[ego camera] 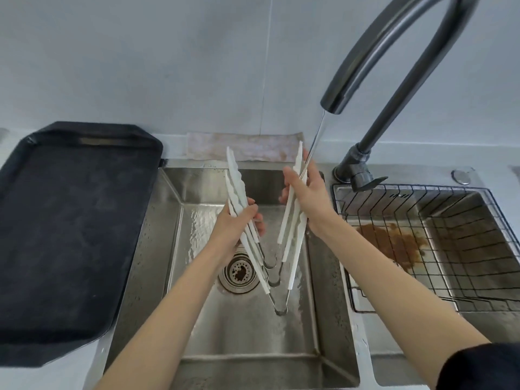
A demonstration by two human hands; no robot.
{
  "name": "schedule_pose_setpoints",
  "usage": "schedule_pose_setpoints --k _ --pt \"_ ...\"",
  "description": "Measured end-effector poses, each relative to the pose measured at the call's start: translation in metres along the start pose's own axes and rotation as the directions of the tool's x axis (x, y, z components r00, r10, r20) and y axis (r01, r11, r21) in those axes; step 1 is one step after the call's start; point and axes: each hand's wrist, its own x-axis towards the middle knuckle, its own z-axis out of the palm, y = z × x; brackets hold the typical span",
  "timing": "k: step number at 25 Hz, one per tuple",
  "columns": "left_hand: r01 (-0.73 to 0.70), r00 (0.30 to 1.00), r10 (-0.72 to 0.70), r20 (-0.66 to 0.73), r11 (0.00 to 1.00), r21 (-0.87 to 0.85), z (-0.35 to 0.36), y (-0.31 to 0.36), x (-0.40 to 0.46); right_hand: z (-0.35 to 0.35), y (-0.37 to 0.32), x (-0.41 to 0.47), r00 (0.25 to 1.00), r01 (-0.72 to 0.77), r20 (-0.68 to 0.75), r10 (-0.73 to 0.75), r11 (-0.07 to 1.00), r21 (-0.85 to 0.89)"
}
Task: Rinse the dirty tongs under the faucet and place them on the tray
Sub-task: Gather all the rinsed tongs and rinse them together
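White-armed tongs with metal hinge loops are spread in a V over the left sink basin. My left hand grips the left arms. My right hand grips the right arms, whose tips reach up into a thin water stream falling from the dark grey faucet. The hinges hang low near the drain. The black tray lies empty on the counter to the left of the sink.
A wire rack sits in the right basin over a brown stain. A folded cloth lies behind the sink against the wall. The faucet base stands between the two basins.
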Motion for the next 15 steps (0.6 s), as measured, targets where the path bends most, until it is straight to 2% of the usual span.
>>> schedule_pose_setpoints --k 6,9,12,15 --pt "0.082 0.996 -0.079 0.033 0.994 -0.079 0.001 -0.012 -0.006 0.007 -0.002 -0.002 0.997 0.027 -0.071 -0.038 0.988 -0.152" --pt "0.073 0.997 -0.07 0.044 0.995 -0.071 0.003 -0.014 -0.008 0.004 0.003 -0.005 0.993 0.055 -0.09 -0.079 0.969 -0.242" --pt "0.018 0.995 -0.018 0.097 1.0 0.0 0.002 -0.009 -0.009 -0.003 0.008 -0.009 0.991 0.083 -0.097 -0.096 0.988 -0.131" --pt "-0.047 0.983 0.02 0.184 0.988 0.148 0.004 0.0 -0.011 -0.014 0.014 -0.013 0.992 0.019 -0.127 -0.018 1.0 0.007"
